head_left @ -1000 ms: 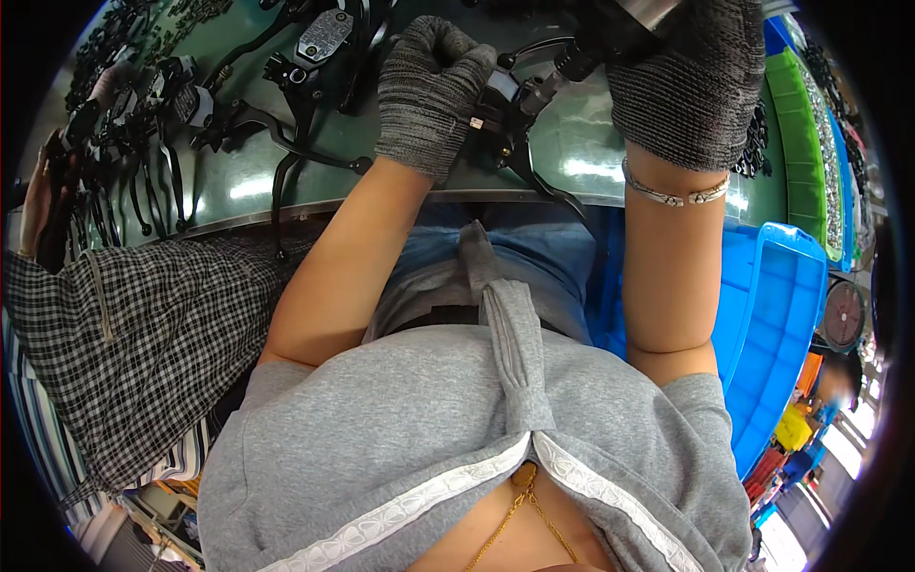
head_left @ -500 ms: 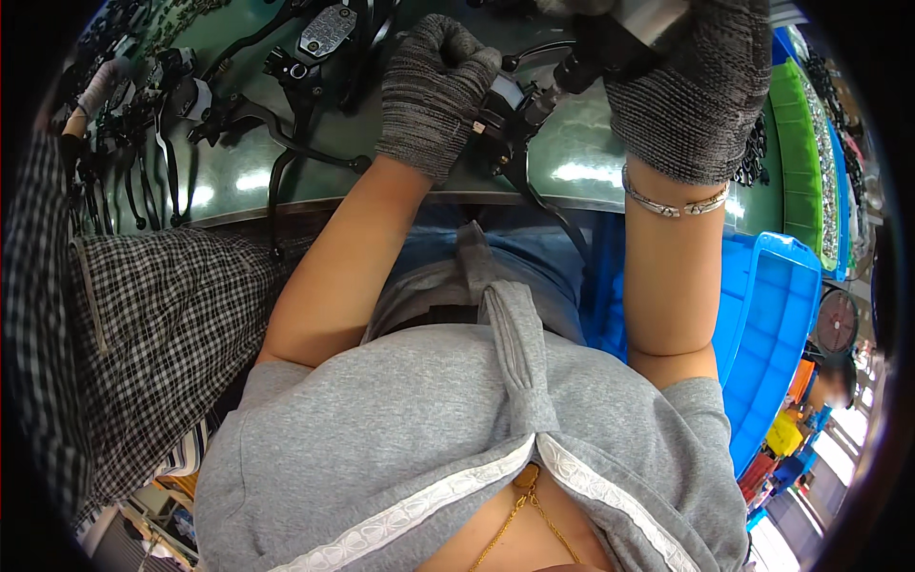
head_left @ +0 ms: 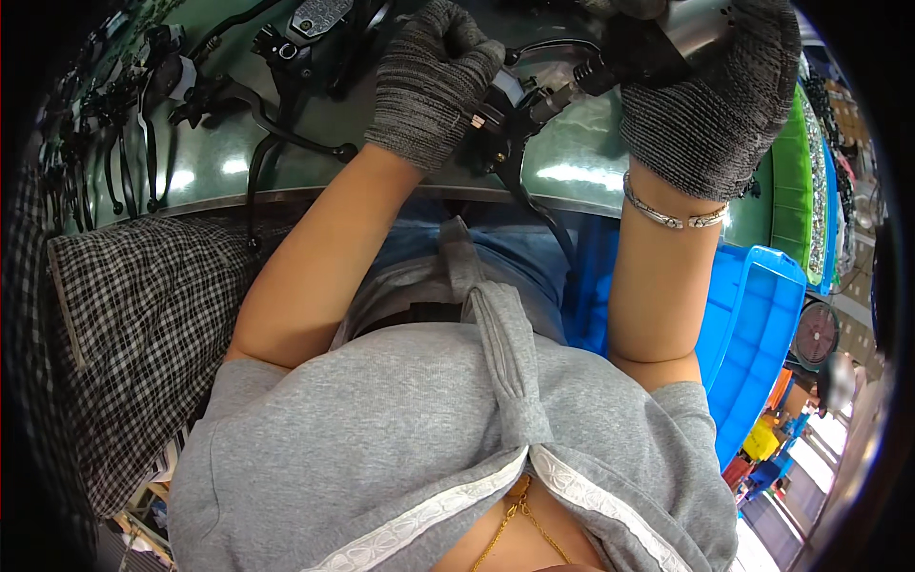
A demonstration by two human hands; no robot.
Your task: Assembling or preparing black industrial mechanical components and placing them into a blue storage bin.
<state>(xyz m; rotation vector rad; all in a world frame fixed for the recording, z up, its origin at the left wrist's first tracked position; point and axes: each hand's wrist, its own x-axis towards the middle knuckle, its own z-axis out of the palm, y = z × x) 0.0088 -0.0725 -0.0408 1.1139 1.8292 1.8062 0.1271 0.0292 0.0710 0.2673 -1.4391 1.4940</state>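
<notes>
Gripping a small black brake-lever assembly [head_left: 510,110], the left hand [head_left: 434,81] is closed into a fist inside a grey knitted glove, just above the near edge of the green workbench [head_left: 572,167]. The assembly is held over that near edge, right of its middle, and a black cable [head_left: 548,224] is seen hanging from it down past the edge. The right hand [head_left: 710,91], also in a grey knitted glove, is wrapped tight around a powered driver with a metal-coloured body [head_left: 667,38], and the tool's dark nose is pressed against the right side of the assembly. A thin silver bracelet [head_left: 667,214] is worn on the right wrist. Toward the far left corner of the workbench, 1 loose pile of black levers and cables [head_left: 133,105] is spread, and a further black lever unit [head_left: 310,43] is laid near the far edge, just left of the left hand. A blue plastic crate [head_left: 762,324] is set beyond the right end of the workbench, below its level, with a green crate [head_left: 791,191] just behind it. A black-and-white checked cloth [head_left: 124,324] is draped below the near edge on the left side. A grey top [head_left: 429,439] is seen in the foreground.
</notes>
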